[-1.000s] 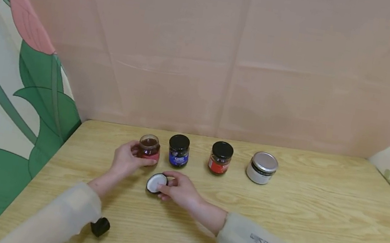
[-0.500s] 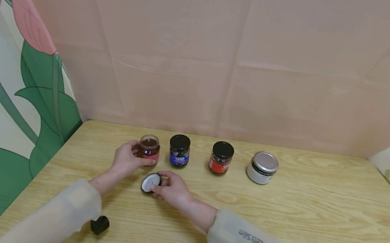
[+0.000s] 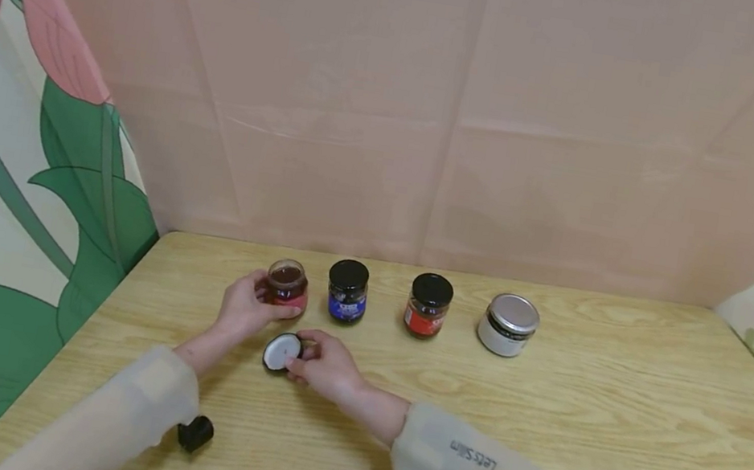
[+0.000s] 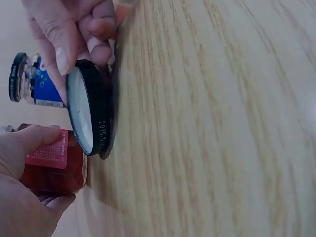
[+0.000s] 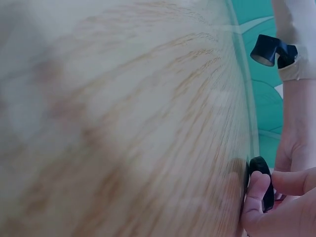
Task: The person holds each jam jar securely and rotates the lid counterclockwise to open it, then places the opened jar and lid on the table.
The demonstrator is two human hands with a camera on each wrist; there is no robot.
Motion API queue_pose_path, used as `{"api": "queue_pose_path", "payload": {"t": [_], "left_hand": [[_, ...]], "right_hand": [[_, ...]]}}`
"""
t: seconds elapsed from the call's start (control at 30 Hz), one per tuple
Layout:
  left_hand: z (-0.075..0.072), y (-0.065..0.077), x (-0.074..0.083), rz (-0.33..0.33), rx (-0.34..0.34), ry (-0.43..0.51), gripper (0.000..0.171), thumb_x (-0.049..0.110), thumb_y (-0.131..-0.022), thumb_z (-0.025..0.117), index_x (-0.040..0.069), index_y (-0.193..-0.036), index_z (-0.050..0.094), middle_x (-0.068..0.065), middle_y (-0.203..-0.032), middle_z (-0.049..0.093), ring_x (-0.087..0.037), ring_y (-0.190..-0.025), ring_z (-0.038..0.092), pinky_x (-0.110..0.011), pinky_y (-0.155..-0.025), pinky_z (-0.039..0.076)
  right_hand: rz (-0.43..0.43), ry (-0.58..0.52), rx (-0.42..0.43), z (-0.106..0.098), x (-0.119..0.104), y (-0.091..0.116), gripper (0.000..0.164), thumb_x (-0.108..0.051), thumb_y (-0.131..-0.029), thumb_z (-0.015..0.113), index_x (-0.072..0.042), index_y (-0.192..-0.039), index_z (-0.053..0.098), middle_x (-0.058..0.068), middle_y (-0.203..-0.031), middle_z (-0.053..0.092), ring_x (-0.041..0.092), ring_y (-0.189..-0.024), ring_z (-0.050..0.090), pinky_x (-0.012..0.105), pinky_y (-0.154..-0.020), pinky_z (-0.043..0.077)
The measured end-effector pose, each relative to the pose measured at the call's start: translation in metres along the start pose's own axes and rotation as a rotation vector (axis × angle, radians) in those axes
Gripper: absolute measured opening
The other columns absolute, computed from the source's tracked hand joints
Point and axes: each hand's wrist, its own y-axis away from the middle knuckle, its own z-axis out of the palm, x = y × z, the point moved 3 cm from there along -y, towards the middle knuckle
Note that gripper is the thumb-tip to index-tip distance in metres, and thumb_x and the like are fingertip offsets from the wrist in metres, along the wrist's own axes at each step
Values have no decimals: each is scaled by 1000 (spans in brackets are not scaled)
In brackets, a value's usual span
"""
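Head view: pink backdrop (image 3: 382, 106) hangs behind lid (image 3: 279, 352) and woodgrain table (image 3: 624, 394).

Both arms (image 3: 109, 414) extend forward. The left hand (image 3: 245, 308) grips; the right hand (image 3: 329, 368) pinches, near it.

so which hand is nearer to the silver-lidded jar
Right. The right hand, pinching the black lid, is left of the silver-lidded jar and nearer the camera; the left hand, holding the open glass jar, is farther left.
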Motion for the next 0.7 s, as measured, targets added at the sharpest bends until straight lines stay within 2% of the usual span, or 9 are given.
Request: {"api": "queue_pose_path", "payload": {"t": [0.23,0.53,0.7], "left_hand": [[-1,-3,-1,25,-24,-25,67,11,-73,82,-7,-128,49,-27,-129,56,-39,-119,56,-45,-101,45],[-2,-1,0,47,-50,-24,66,12,-76,80,-7,-130,48,-28,-129,56,-40,-119,55,-46,-103,44],[-2,1,-2,58,-37,-33,67,14,-77,80,-5,-132,47,-27,-129,56,-39,-119,55,-46,-102,45]], "right_hand": [[-23,11,21,2,-1,-2,49,1,-83,67,6,-130,51,11,-82,63,11,-64,60,18,-54,43],[-49,4,33,4,-1,-3,47,3,-82,68,9,-127,54,13,-84,63,15,-69,66,21,-61,52],[-57,45,35,3,-2,-2,46,1,-83,68,8,-126,56,13,-87,64,17,-73,66,19,-60,48]]}}
